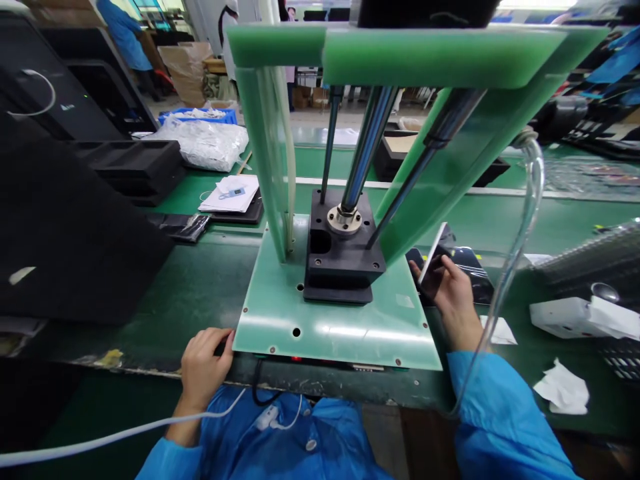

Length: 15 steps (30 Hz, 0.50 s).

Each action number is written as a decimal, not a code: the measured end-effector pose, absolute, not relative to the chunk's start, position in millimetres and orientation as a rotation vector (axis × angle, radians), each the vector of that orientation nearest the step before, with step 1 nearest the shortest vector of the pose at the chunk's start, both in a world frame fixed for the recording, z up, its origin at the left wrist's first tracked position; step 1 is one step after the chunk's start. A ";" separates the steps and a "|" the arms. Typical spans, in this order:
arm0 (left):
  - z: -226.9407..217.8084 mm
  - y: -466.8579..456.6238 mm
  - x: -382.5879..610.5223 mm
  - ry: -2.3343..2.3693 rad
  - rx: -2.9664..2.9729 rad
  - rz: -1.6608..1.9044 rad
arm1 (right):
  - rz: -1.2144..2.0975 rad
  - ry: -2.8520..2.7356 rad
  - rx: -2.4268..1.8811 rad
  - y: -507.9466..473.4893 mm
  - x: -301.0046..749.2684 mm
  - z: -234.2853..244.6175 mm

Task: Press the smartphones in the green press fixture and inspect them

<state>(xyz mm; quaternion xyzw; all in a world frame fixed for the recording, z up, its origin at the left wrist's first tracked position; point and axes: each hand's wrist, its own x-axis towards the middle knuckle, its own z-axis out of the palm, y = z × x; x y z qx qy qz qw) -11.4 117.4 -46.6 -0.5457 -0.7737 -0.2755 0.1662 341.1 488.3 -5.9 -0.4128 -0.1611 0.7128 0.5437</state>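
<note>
A bench press with a green frame (280, 47) stands before me on a pale green base plate (340, 327). Under its metal rods sits a black block (345, 257) with a round silver flange (344, 219). My left hand (206, 365) is at the front left corner of the plate, fingers curled and thumb against the corner; what lies inside its grip is hidden. To the right of the plate, my right hand (456, 303) is closed on a thin flat panel (433, 257) with a white edge and a dark face, held tilted. Dark glossy panels (473, 273) lie behind that hand.
A clear hose (525, 213) hangs past my right sleeve. Tissue (563, 388) and a white box (563, 317) lie at the right. Papers (233, 193), a bagged bundle (205, 143) and black foam trays (130, 163) are at the left. A white cable (125, 432) crosses the lower left.
</note>
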 end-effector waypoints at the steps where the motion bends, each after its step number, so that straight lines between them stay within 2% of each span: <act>1: -46.3 117.2 -11.2 -2.213 -1.549 -0.796 | 1.710 -0.390 -1.007 483.7 334.6 -6.1; 15: -39.7 117.9 -4.2 -2.407 -1.447 -0.906 | 1.600 -0.571 -1.059 479.2 324.1 -1.4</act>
